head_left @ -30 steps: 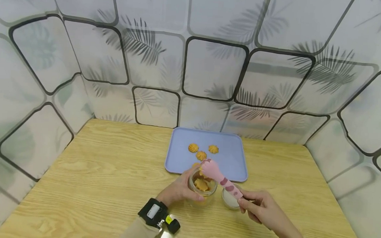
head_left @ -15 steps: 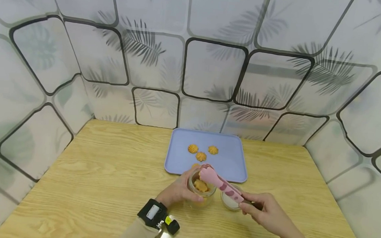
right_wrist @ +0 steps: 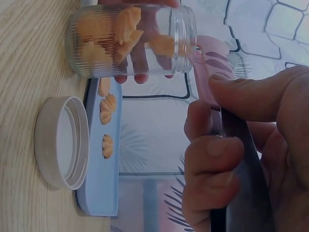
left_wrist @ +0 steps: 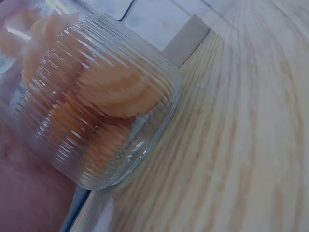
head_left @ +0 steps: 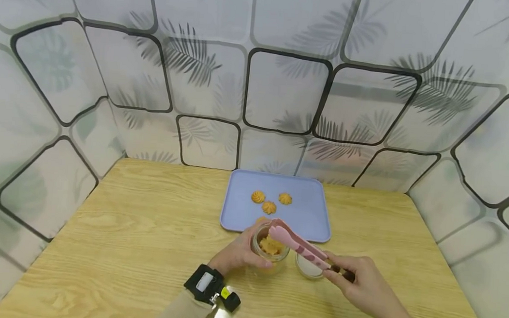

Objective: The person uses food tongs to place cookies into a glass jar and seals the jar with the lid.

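Observation:
My left hand (head_left: pixel 245 252) grips a ribbed glass jar (right_wrist: pixel 140 65) around its side, with piped cookies (left_wrist: pixel 118 89) inside. The jar stands on the table, mouth up. In my right hand (head_left: pixel 358 284) are pink paw-tipped tongs (head_left: pixel 302 248) with black handles, held between thumb and fingers. Their tips lie right at the jar's mouth, the two arms spread apart. One cookie (right_wrist: pixel 163 45) sits high in the jar, close to the neck. The right wrist view shows fingers of the left hand behind the glass.
Behind the jar lies a blue tray (head_left: pixel 308 216) with several cookies (head_left: pixel 269 207), one partly hidden by the left hand. A white round lid (right_wrist: pixel 63 142) rests on the table right of the jar. Patterned curtains (head_left: pixel 285 93) enclose the wooden table (head_left: pixel 145 220).
The tongs' arms have parted and their tips have dropped slightly; the cookie between them is now in the jar. My right hand has shifted a little right. The left hand holds still.

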A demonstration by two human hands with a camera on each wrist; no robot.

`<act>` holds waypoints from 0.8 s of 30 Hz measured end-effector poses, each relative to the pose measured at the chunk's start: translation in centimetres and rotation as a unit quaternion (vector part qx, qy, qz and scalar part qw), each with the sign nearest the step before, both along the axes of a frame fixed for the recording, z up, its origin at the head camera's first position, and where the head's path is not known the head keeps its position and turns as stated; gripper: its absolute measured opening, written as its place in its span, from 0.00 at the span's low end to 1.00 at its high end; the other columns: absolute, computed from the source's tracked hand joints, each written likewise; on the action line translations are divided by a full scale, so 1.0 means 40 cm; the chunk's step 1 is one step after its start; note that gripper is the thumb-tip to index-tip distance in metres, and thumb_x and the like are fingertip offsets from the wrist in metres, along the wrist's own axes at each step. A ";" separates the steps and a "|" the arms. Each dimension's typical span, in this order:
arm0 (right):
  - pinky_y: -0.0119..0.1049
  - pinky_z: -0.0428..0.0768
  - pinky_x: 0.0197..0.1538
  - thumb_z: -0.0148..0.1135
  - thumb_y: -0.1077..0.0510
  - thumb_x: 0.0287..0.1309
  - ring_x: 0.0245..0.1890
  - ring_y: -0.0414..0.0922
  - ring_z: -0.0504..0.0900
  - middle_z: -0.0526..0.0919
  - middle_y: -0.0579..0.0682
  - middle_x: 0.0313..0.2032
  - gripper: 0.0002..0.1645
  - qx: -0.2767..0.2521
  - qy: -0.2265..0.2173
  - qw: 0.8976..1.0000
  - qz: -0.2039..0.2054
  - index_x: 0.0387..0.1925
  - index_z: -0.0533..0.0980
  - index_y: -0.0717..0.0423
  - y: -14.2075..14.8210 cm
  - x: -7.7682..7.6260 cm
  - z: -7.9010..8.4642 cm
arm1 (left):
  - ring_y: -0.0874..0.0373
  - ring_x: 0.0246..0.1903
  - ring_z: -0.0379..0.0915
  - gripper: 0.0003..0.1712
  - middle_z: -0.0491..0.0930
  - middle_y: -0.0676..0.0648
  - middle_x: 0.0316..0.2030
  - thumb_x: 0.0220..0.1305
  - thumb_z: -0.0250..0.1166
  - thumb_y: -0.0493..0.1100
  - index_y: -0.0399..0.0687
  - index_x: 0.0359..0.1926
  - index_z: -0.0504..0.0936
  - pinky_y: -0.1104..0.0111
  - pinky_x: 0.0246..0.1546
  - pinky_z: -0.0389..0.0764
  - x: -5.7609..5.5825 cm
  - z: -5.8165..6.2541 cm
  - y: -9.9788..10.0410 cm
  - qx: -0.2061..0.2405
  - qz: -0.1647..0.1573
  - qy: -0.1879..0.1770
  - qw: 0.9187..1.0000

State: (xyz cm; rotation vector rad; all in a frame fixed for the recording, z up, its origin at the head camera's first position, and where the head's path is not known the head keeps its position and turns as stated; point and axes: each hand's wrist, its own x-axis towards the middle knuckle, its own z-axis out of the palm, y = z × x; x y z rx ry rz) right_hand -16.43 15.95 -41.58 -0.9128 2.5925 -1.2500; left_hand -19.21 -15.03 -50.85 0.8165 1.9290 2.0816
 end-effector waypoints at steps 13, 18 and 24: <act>0.26 0.62 0.18 0.62 0.58 0.70 0.14 0.27 0.59 0.78 0.44 0.19 0.28 0.023 0.080 0.996 -0.029 0.64 0.72 0.74 -0.026 -0.098 -0.029 | 0.51 0.64 0.68 0.38 0.75 0.43 0.61 0.44 0.80 0.42 0.40 0.59 0.77 0.64 0.73 0.60 -0.008 -0.002 0.005 0.027 0.006 0.037 0.999; 0.27 0.62 0.21 0.64 0.52 0.69 0.16 0.29 0.60 0.80 0.39 0.24 0.29 0.120 0.115 0.986 0.031 0.64 0.76 0.66 -0.051 -0.171 -0.059 | 0.52 0.63 0.70 0.40 0.77 0.42 0.60 0.46 0.80 0.41 0.41 0.62 0.75 0.64 0.72 0.62 -0.006 -0.001 0.005 0.028 0.001 0.038 0.999; 0.26 0.61 0.22 0.65 0.50 0.68 0.17 0.29 0.61 0.74 0.33 0.21 0.27 0.177 0.136 0.972 0.074 0.63 0.78 0.59 -0.077 -0.211 -0.090 | 0.49 0.61 0.71 0.39 0.76 0.34 0.59 0.49 0.79 0.42 0.41 0.62 0.74 0.63 0.70 0.65 -0.004 -0.003 0.006 0.038 -0.010 0.033 0.999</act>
